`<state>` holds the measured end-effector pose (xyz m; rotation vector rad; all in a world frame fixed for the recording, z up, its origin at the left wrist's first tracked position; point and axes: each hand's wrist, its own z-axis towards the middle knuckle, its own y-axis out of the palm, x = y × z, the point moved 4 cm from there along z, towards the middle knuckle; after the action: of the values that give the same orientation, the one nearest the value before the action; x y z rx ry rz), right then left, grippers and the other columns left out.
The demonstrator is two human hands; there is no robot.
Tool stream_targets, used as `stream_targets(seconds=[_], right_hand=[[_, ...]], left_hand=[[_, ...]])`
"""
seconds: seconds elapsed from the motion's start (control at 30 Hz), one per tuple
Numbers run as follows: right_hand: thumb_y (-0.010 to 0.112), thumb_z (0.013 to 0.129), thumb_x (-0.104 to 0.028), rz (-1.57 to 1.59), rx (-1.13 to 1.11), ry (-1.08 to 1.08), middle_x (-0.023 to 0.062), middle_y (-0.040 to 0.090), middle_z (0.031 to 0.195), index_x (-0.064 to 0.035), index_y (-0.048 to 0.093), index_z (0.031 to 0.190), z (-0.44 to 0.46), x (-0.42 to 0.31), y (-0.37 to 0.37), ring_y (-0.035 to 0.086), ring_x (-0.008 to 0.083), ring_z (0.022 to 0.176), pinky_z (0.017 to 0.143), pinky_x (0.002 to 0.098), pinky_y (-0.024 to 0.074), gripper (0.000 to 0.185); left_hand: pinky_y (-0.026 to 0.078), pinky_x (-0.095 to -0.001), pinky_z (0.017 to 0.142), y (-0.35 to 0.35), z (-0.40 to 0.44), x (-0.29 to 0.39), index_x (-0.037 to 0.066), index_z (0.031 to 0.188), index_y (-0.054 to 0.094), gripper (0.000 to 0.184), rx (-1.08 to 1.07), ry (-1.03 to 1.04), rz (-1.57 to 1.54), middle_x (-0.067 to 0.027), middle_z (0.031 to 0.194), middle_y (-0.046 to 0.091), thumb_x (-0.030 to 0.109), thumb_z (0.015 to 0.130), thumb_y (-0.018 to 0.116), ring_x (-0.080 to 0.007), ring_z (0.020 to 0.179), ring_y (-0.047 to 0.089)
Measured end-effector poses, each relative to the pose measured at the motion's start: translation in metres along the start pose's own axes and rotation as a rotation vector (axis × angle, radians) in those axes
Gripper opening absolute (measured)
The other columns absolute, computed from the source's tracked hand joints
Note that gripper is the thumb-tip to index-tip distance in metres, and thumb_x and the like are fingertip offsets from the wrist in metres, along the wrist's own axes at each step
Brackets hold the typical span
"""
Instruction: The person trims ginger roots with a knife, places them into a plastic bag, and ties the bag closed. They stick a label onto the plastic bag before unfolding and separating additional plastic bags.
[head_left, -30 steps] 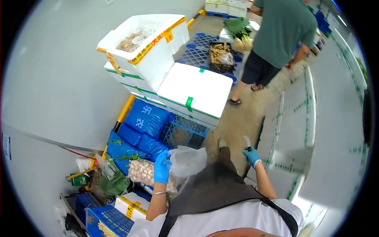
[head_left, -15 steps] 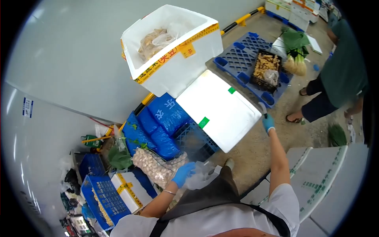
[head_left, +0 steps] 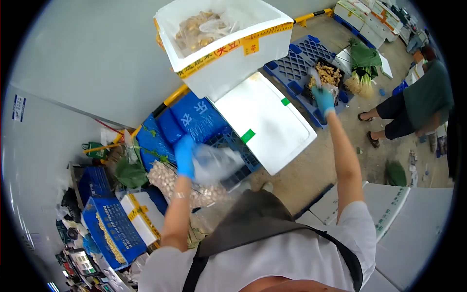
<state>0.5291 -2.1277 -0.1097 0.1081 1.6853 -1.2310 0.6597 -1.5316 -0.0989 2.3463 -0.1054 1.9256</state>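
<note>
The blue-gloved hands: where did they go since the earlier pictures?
The right hand reached forward with the pale-bladed knife, now blurred; the left hand carried the clear plastic bag forward. Both kept hold. The closed white foam box stayed put.

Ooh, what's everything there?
Foam boxes: several, white, top, centre, lower right
Plastic ginger crate: 1, black, upper right
Lattice plastic pallet: 1, blue, beneath crate
Leafy vegetables: bunch, green, upper right
Shiny plastic packages: several, blue, left
Clear bulb sack: 1, whitish, lower left
Slotted plastic crates: several, blue, left
Person in shirt: 1, green, right
Distant clutter: uncountable
Thin plastic bag: 1, clear, held
Blurred knife: 1, pale, held
Gloved left hand: 1, blue, holding bag
Gloved right hand: 1, blue, holding knife
</note>
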Motion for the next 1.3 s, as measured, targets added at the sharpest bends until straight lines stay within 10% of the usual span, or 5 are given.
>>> stream_targets(seconds=[0.17,0.23,0.33,0.77,1.3], right_hand=[[0.061,0.082,-0.059,0.032,0.231,-0.386,0.0175,0.067,0.108,-0.0043,0.064,0.115,0.078,-0.255,-0.035,0.065,0.0283,0.095,0.088,0.039,0.0473,0.064],[0.062,0.084,-0.051,-0.009,0.362,-0.606,0.0089,0.065,0.076,-0.0025,0.063,0.107,0.115,-0.29,-0.017,0.062,0.0185,0.06,0.053,0.0297,0.0496,0.054],[0.07,0.08,-0.048,-0.034,0.036,-0.072,0.0189,0.065,0.106,0.0,0.054,0.129,0.141,-0.299,0.001,0.063,0.0261,0.081,0.066,0.0394,0.0512,0.07],[0.069,0.082,-0.013,0.614,-0.132,0.371,0.0075,0.062,0.075,-0.0002,0.058,0.093,-0.13,-0.071,-0.021,0.059,0.014,0.058,0.045,0.0264,0.047,0.02],[0.067,0.076,-0.012,0.393,0.246,0.753,0.009,0.062,0.084,0.0006,0.057,0.107,-0.425,0.105,-0.038,0.055,0.0157,0.057,0.048,0.0275,0.0445,0.035]], left_hand=[[0.047,-0.0359,0.086,0.101,0.121,0.216,-0.008,0.12,0.056,0.071,-0.017,0.155,0.298,-0.0163,0.112,0.059,0.052,0.083,0.066,-0.0228,0.1,0.055],[0.047,-0.0388,0.086,0.124,0.199,0.213,-0.01,0.125,0.053,0.084,-0.074,0.082,0.17,-0.0198,0.118,0.059,0.051,0.073,0.076,-0.0265,0.103,0.056],[0.05,-0.0388,0.081,0.127,0.26,0.187,-0.01,0.118,0.058,0.065,-0.248,0.155,0.376,-0.0216,0.111,0.063,0.04,0.078,0.072,-0.0284,0.094,0.061],[0.053,-0.0323,0.069,0.07,0.018,0.078,-0.003,0.123,0.054,0.051,0.039,0.709,0.741,-0.012,0.099,0.066,0.009,0.075,0.068,-0.0198,0.081,0.064],[0.05,-0.0386,0.087,0.03,-0.113,-0.116,0.003,0.13,0.05,0.066,-0.381,-0.02,0.751,-0.0215,0.117,0.057,0.007,0.067,0.068,-0.0337,0.104,0.06]])
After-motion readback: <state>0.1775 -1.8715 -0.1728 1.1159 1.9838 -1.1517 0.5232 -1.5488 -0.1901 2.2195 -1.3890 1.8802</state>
